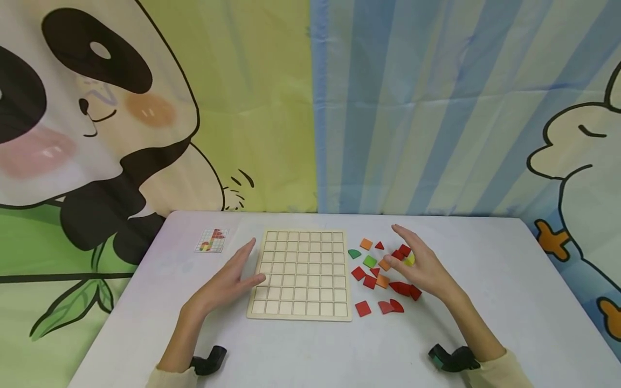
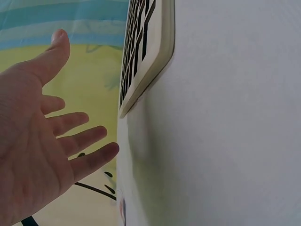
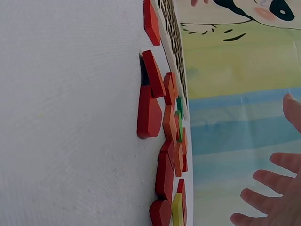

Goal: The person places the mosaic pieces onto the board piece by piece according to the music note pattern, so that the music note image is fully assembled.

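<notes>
A wooden grid board [image 1: 301, 319] lies flat on the white table, its square cells bare. My left hand [image 1: 228, 280] hovers by the board's left edge with fingers spread and nothing held; in the left wrist view the same hand [image 2: 37, 141] shows its palm and straight fingers. To the right of the board, several flat coloured blocks lie scattered: red squares [image 1: 362, 308], red quarter-circles [image 1: 397, 305], orange squares [image 1: 382, 281], a green square [image 1: 370, 261] and a green quarter-circle [image 1: 354, 253]. Over their right side is my right hand [image 1: 422, 269], fingers extended, holding nothing.
A small pattern card [image 1: 212, 240] with a coloured grid picture lies at the table's back left. The white table [image 1: 485, 302] ends at a printed cloth backdrop [image 1: 412, 108]. Black wrist cameras [image 1: 209, 360] sit on both wrists.
</notes>
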The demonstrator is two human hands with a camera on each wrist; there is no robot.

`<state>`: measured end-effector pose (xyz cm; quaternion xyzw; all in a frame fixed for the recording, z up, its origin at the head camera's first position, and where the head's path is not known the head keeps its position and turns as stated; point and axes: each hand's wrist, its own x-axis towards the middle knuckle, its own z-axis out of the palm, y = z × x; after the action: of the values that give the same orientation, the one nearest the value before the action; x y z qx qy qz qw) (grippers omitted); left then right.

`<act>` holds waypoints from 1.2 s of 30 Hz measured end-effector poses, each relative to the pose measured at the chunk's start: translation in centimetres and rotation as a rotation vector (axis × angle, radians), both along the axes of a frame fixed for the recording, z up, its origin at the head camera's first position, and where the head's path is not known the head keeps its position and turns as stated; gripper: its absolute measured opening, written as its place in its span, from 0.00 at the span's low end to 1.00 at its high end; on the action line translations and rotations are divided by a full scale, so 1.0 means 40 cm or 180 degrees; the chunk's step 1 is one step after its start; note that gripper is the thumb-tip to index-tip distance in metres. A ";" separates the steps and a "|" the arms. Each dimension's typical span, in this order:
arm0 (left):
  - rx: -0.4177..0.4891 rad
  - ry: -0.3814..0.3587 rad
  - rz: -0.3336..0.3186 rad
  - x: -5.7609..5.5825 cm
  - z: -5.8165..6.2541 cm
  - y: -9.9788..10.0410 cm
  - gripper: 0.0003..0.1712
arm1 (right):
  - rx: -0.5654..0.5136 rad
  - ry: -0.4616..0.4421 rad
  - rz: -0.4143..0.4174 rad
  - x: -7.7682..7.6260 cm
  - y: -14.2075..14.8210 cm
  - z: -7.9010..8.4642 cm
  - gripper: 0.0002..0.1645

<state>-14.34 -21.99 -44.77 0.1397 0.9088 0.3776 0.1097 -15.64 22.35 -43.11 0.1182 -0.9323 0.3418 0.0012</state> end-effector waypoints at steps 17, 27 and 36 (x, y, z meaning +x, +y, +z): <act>-0.0359 -0.0025 -0.0429 0.015 -0.013 0.002 0.47 | 0.0016 0.0058 0.0681 0.021 -0.031 -0.016 0.39; -0.0659 -0.0020 -0.0613 0.020 -0.017 0.012 0.41 | -0.0077 -0.0067 0.0852 0.025 -0.043 -0.030 0.35; -0.0882 -0.0041 -0.0510 0.023 -0.023 0.011 0.43 | -0.0066 -0.0034 0.1086 0.033 -0.070 -0.041 0.25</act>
<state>-13.40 -21.53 -45.70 0.1928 0.9374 0.2395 0.1636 -14.34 19.53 -44.75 0.2730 -0.8951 0.3472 -0.0606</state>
